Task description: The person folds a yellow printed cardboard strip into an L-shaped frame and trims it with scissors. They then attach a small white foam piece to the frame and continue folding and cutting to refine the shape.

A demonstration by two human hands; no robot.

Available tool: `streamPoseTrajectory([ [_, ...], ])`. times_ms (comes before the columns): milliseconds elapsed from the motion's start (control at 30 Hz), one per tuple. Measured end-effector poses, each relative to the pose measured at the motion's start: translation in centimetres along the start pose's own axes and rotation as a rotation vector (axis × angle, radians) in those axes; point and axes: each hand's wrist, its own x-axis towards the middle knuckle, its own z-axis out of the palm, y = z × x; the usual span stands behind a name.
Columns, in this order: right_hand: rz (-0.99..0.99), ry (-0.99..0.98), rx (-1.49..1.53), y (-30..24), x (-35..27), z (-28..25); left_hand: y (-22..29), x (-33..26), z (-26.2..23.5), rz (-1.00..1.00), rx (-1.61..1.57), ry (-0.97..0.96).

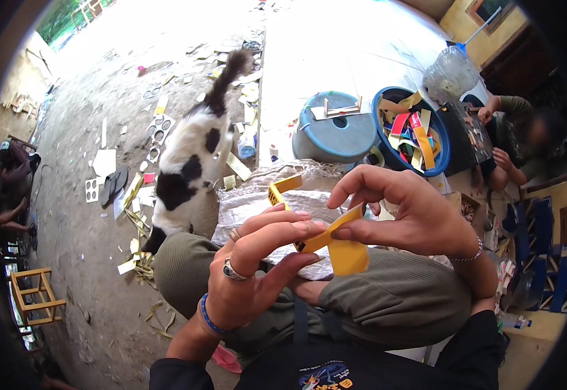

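Note:
Between my two hands is a long yellow card strip with dark print, bent into angled sections. My left hand, wearing rings and a blue bracelet, pinches it between thumb and fingers near the middle. The thumb and forefinger of my right hand grip a folded part of the strip close to my left fingertips. One bent end sticks up beyond my left fingers, while a wide flap hangs below my right thumb. Under the strip, a whitish woven sack lies across and in front of my lap.
A black-and-white cat stands left of my knee among paper scraps. Ahead are a blue-grey plastic stool and a blue basin of coloured card strips. Another person sits at the right. A wooden stool stands far left.

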Motion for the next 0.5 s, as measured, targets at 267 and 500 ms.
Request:
streamPoseTrajectory([
  [267,0.086,0.004,0.051,0.26,-0.07,-0.21,-0.26,0.26,0.47,0.005,-0.022,0.004],
  [500,0.186,-0.061,0.131,0.50,0.08,-0.63,-0.41,0.48,0.85,-0.021,-0.041,-0.006],
])
